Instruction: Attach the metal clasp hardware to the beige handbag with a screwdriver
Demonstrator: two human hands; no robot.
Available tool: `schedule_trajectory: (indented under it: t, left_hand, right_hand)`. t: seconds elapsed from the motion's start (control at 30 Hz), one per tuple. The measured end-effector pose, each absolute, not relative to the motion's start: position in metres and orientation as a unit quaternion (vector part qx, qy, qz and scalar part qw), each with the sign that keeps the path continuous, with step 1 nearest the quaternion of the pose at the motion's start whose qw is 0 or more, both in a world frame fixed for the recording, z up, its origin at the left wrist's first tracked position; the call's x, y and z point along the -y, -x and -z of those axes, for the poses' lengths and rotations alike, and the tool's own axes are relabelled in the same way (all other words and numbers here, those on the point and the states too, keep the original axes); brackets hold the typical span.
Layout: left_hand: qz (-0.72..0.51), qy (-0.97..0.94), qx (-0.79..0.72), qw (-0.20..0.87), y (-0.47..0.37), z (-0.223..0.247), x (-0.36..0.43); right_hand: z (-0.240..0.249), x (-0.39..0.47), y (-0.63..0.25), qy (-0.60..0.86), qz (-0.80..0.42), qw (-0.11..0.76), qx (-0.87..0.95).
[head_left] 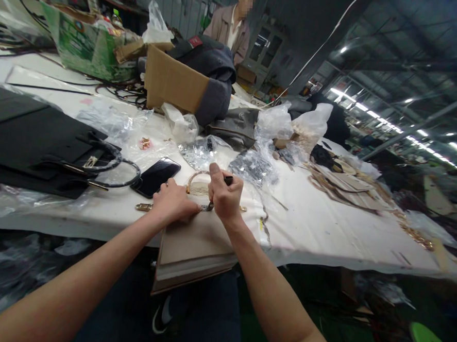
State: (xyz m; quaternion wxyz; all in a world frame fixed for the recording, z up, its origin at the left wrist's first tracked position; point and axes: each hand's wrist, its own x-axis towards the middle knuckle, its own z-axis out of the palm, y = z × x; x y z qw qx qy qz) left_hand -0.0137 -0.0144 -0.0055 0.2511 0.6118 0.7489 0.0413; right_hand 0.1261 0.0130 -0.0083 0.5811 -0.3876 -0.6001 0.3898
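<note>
A beige handbag [193,249] lies half over the near edge of the white table [318,228], its curved handle [195,177] pointing away from me. My left hand [174,203] presses down on the bag's top edge. My right hand [224,194] is closed around a small dark-handled tool [228,180], its tip at the bag's top by the metal fittings. A gold metal piece [143,207] lies on the table just left of my left hand.
A black phone [156,177] lies left of the bag, beside black bags with handles [40,149]. Plastic bags [278,125], a cardboard box [174,82], a green box [87,46] and leather pieces [344,180] crowd the table. A person [231,26] stands at the far side.
</note>
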Motion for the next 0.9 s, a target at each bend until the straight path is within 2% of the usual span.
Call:
schedule_trajectory:
  t: [0.63, 0.9]
  left_hand:
    - [-0.022, -0.596, -0.761, 0.257, 0.008, 0.003, 0.009]
    - [-0.028, -0.608, -0.754, 0.247, 0.008, 0.006, 0.01]
  right_hand:
    - [0.003, -0.012, -0.134, 0.366, -0.454, 0.6, 0.547]
    - [0.014, -0.007, -0.131, 0.396, -0.393, 0.609, 0.564]
